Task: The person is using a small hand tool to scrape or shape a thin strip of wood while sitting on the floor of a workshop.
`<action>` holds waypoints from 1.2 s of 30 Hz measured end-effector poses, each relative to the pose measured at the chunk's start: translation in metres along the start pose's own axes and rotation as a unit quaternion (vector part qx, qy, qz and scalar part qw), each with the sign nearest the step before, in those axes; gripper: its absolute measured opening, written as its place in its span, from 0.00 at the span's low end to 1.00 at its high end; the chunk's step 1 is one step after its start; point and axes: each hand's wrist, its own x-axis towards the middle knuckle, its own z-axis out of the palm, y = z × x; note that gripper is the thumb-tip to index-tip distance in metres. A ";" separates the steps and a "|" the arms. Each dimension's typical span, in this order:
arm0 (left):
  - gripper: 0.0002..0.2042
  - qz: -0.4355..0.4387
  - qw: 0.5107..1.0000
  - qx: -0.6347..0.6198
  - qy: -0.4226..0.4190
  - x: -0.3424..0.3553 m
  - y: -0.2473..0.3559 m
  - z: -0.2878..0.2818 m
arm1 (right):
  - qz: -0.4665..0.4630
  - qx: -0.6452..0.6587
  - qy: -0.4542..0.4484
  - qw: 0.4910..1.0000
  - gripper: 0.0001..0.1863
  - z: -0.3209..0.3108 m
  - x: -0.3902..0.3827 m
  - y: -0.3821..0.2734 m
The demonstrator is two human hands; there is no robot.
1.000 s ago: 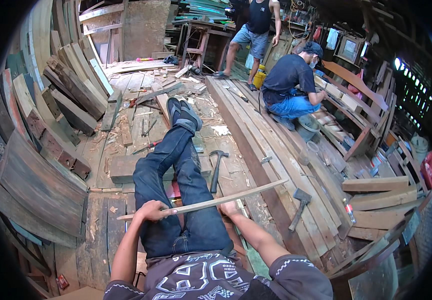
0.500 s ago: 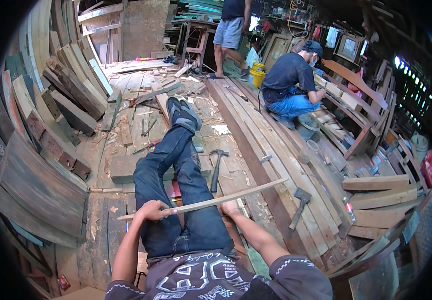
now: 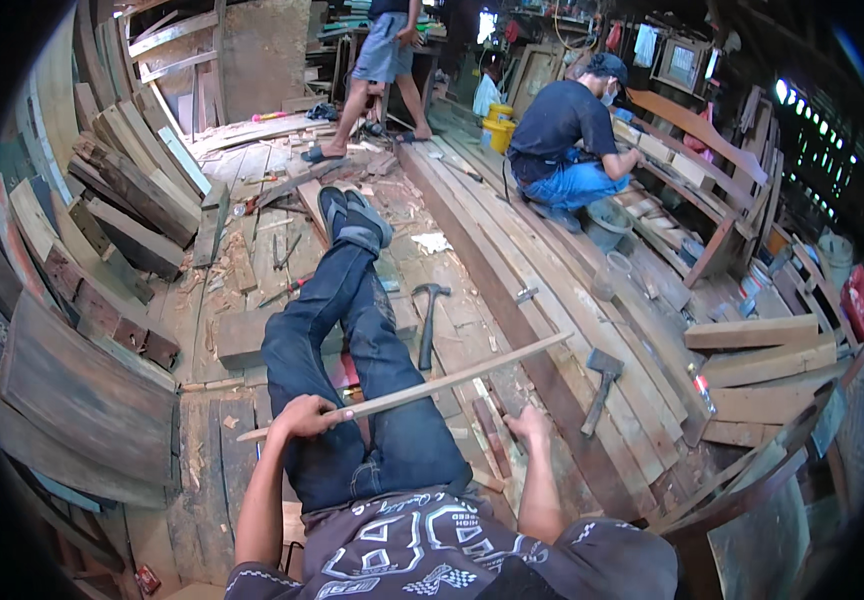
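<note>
A long, thin wooden strip (image 3: 462,376) lies slantwise over my thighs, its far end raised to the right. My left hand (image 3: 307,415) is closed around it near its pointed left end. To the right of my thigh, my right hand (image 3: 529,424) hovers low over the floorboards, thumb and forefinger apart and apparently nothing between them. Just left of it lie narrow reddish-brown wooden pieces (image 3: 490,436). A claw hammer (image 3: 429,325) rests beyond the strip, beside my leg. Farther right, a mallet-like hammer (image 3: 603,388) lies on long planks.
Long planks (image 3: 552,300) run away along my right side. Boards (image 3: 92,390) lean at the left; cut blocks (image 3: 752,335) are stacked at the right. One person (image 3: 572,140) crouches by a bench, another person (image 3: 382,70) stands beyond my feet. Shavings litter the floor.
My right hand has moved right, away from beside the strip, to over the floor. The standing person has stepped left. The left hand still grips the strip; the view has shifted slightly.
</note>
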 end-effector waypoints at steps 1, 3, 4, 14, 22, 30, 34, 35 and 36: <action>0.29 0.012 1.000 -0.005 0.004 0.001 0.002 0.000 | 0.005 -0.008 -0.051 0.999 0.38 -0.005 -0.002 0.007; 0.28 0.052 0.998 0.005 0.027 0.005 -0.005 -0.002 | -0.008 -0.013 -0.162 0.987 0.41 -0.011 0.004 0.011; 0.28 0.097 0.995 0.019 0.033 0.016 -0.004 0.001 | -0.023 -0.002 -0.138 0.990 0.42 0.025 0.027 0.048; 0.26 -0.006 0.999 -0.034 -0.007 0.010 0.002 -0.002 | -0.010 0.003 -0.166 0.986 0.43 0.050 0.019 0.038; 0.28 -0.012 0.999 -0.036 -0.001 0.011 0.006 -0.001 | -0.022 0.010 -0.231 0.973 0.40 0.023 0.001 0.019; 0.27 0.085 0.995 0.021 0.055 0.016 -0.012 0.006 | -0.028 0.014 -0.165 0.986 0.24 0.035 -0.018 -0.001; 0.29 0.019 0.999 0.030 0.014 0.002 0.000 0.004 | -0.084 -0.027 -0.169 0.982 0.22 0.009 -0.007 0.023; 0.29 0.016 0.999 0.031 0.022 0.000 0.000 0.004 | -0.091 -0.015 -0.189 0.978 0.21 -0.007 -0.005 0.027; 0.29 0.013 0.999 0.032 0.029 -0.002 -0.001 0.006 | -0.097 -0.001 -0.208 0.973 0.20 -0.027 -0.005 0.027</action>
